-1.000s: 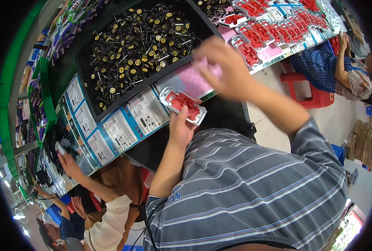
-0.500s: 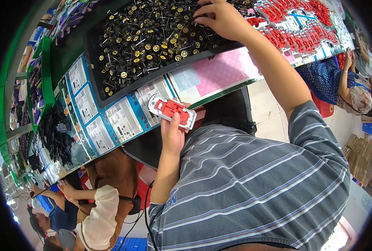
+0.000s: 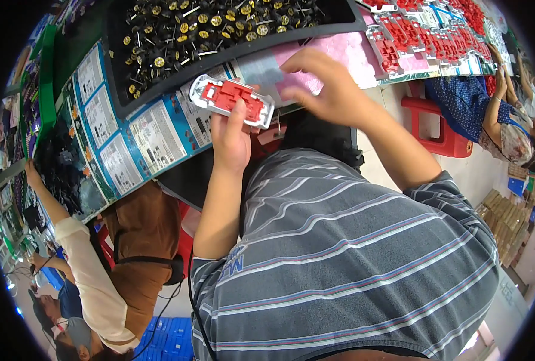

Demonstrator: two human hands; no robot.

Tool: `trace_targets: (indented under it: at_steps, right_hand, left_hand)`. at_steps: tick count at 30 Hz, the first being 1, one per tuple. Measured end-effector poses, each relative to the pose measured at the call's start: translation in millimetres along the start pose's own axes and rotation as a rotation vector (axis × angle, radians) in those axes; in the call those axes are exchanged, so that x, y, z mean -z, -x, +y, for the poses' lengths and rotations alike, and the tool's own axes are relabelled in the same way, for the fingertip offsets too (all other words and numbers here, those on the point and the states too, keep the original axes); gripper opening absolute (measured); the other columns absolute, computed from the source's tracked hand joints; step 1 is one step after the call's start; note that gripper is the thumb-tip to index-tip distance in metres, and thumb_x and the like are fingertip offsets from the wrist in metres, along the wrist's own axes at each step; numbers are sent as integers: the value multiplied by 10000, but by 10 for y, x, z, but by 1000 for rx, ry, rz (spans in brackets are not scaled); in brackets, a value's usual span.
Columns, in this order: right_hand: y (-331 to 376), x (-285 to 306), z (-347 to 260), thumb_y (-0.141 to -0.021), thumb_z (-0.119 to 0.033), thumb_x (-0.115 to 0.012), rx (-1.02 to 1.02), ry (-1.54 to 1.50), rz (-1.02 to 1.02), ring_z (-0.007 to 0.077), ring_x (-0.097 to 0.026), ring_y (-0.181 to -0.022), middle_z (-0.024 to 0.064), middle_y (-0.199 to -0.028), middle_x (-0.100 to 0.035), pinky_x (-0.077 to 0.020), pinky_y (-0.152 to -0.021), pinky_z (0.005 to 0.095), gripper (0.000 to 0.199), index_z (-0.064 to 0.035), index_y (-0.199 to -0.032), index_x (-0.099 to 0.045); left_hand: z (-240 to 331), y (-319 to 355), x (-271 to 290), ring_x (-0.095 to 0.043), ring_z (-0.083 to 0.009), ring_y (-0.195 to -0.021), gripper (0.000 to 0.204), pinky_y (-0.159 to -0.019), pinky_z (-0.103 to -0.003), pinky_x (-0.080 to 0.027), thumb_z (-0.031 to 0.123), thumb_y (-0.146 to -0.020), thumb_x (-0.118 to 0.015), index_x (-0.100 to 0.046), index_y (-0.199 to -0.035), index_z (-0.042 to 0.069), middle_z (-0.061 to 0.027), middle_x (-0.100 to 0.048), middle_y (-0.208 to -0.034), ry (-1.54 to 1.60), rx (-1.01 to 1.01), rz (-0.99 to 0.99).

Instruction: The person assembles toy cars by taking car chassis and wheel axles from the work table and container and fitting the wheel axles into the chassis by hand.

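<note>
My left hand [image 3: 231, 141] grips a toy car body [image 3: 234, 101] from below, with the thumb on its red inner part. The car body has a white-silver outer shell and lies tilted, red side up, above the table's near edge. To its right is my right hand [image 3: 333, 90], slightly blurred, with thumb and forefinger apart and pointing toward the car body. I see nothing between those fingertips; the other fingers are partly hidden. Beyond both hands stands a black tray [image 3: 249, 46] full of black toy wheels with yellow hubs on metal axles [image 3: 216, 20].
Rows of red and white car bodies [image 3: 412, 39] lie at the right of the table. Printed sheets [image 3: 156, 135] cover its near left part, with black pieces [image 3: 69, 162] beyond. A person in brown [image 3: 138, 228] sits at left, another in blue [image 3: 460, 99] at right, near a red stool [image 3: 439, 141].
My right hand has come back from the wheel tray to beside the car body. My left hand still holds the car body. The person at left has stretched an arm toward the table.
</note>
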State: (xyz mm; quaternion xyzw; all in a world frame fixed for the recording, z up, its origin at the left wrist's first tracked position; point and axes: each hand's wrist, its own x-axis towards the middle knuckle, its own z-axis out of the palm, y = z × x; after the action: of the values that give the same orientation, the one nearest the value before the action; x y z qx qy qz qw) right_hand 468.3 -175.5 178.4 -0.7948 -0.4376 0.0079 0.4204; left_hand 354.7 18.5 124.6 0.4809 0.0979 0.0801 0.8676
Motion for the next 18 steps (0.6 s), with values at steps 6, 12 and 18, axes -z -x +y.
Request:
trace_targets:
  at_steps: [6, 12, 18]
  right_hand:
    - [459, -747, 98, -723, -156, -758, 114, 236, 57, 287, -576, -1021, 75, -1093, -617, -466, -897, 405, 345, -73, -1045, -664]
    - [996, -1011, 499, -804, -78, -701, -145, -110, -305, 378, -626, -925, 176, -967, -664, -524, -849, 442, 212, -22, -1008, -695]
    - [893, -1153, 878, -898, -123, -685, -434, 14, -190, 279, -666, -925, 167, -1029, -689, -526, -817, 385, 320, -11, -1190, -619]
  left_hand:
    - [-94, -111, 98, -630, -267, -1089, 373, -898, -417, -526, 265, -1019, -519, -512, -1272, -9, -207, -622, -1220, 119, -33, 167]
    - [159, -81, 318, -555, -338, -1239, 397, -1029, -481, -475, 198, -1010, -523, -460, -1336, -20, -174, -564, -1276, -56, -167, 211]
    - [289, 151, 566, -542, -310, -1266, 401, -1043, -460, -457, 229, -1013, -514, -474, -1327, -18, -210, -570, -1298, -36, -207, 309]
